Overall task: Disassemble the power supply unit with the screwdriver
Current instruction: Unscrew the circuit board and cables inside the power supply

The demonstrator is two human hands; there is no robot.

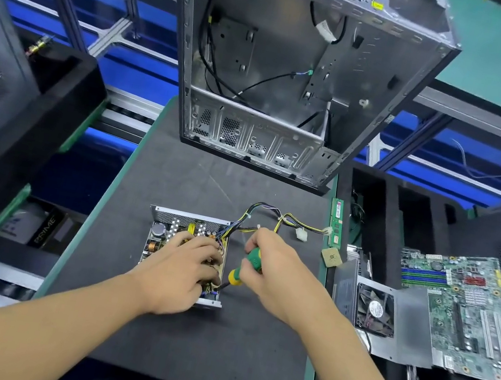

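Screwdriver [235, 277] tip hidden, power supply unit [163, 241] partly under left hand [184, 273]

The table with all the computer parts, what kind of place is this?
Probably a workshop line where computers are taken apart. A stripped computer case stands on the black mat, a bare circuit board lies on the right, and the right hand holds a screwdriver at an opened power supply.
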